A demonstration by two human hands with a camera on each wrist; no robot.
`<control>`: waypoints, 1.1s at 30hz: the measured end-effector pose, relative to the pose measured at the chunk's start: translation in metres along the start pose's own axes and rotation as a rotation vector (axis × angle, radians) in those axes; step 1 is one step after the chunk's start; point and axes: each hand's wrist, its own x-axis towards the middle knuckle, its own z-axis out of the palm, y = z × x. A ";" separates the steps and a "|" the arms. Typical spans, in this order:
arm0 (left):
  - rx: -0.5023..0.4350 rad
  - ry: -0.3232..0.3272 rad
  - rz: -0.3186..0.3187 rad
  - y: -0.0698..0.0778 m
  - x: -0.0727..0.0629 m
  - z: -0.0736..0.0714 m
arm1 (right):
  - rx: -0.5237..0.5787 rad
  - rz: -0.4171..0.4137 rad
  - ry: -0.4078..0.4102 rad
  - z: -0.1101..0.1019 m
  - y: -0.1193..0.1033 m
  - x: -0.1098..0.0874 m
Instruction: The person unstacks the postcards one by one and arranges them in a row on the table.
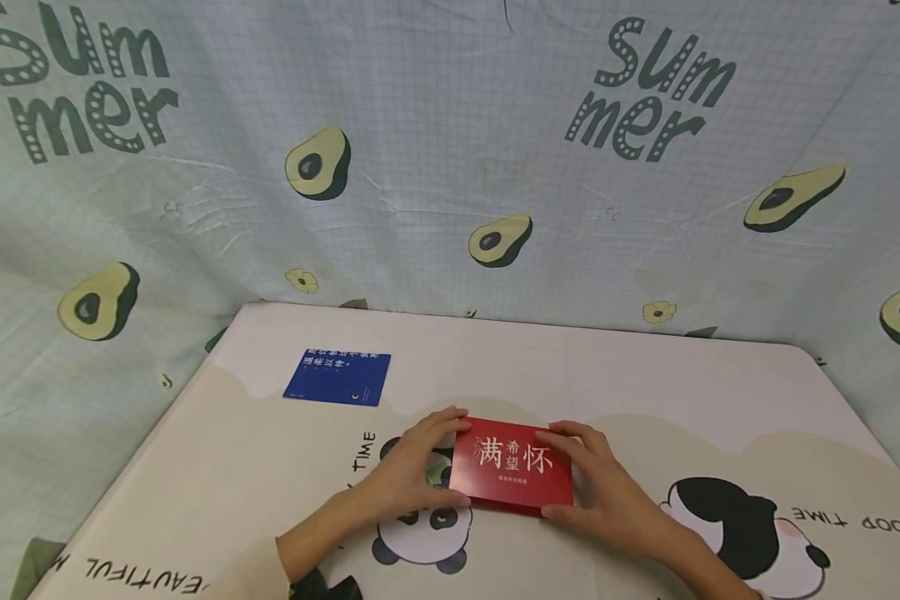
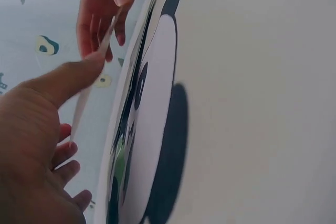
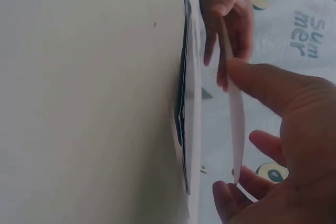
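A red card [image 1: 512, 487] with white Chinese characters is held near the middle of the table in the head view, its face tilted up. My left hand [image 1: 412, 467] grips its left edge, thumb at the near corner and fingers at the far one. On the opposite edge my right hand [image 1: 607, 483] holds it the same way. Both wrist views show the thin card [image 2: 81, 108] nearly edge-on, raised off the table, thumbs on one side and fingers on the other. Seen from the right wrist, the card [image 3: 238, 124] bows slightly; its printed face is hidden there.
A blue card [image 1: 337, 379] with white writing lies flat towards the far left of the table [image 1: 195, 467]. Panda and dog pictures are printed on the tabletop. Behind it hangs a pale cloth [image 1: 420, 108] with avocado prints.
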 end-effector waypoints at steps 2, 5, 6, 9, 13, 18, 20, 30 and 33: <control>-0.003 0.016 0.014 0.000 0.001 -0.003 | 0.003 0.003 -0.005 -0.002 -0.001 0.001; -0.009 0.040 0.034 0.000 0.003 -0.007 | 0.018 0.000 0.002 -0.005 -0.002 0.003; -0.010 0.048 0.040 0.000 0.004 -0.008 | 0.017 -0.008 0.007 -0.006 -0.002 0.004; -0.020 0.063 0.053 0.001 0.005 -0.012 | 0.028 -0.043 0.028 -0.008 -0.001 0.006; -0.030 0.083 0.056 0.002 0.006 -0.016 | 0.031 -0.085 0.031 -0.012 -0.001 0.011; -0.010 0.104 0.047 0.000 0.006 -0.021 | 0.037 -0.128 0.008 -0.017 -0.001 0.017; 0.000 0.108 0.046 0.000 0.007 -0.023 | 0.045 -0.139 0.004 -0.018 -0.002 0.019; 0.083 0.121 0.120 -0.008 0.010 -0.039 | 0.011 -0.176 0.017 -0.016 -0.003 0.037; 0.106 0.131 0.141 -0.010 0.012 -0.045 | 0.005 -0.169 0.008 -0.015 -0.006 0.043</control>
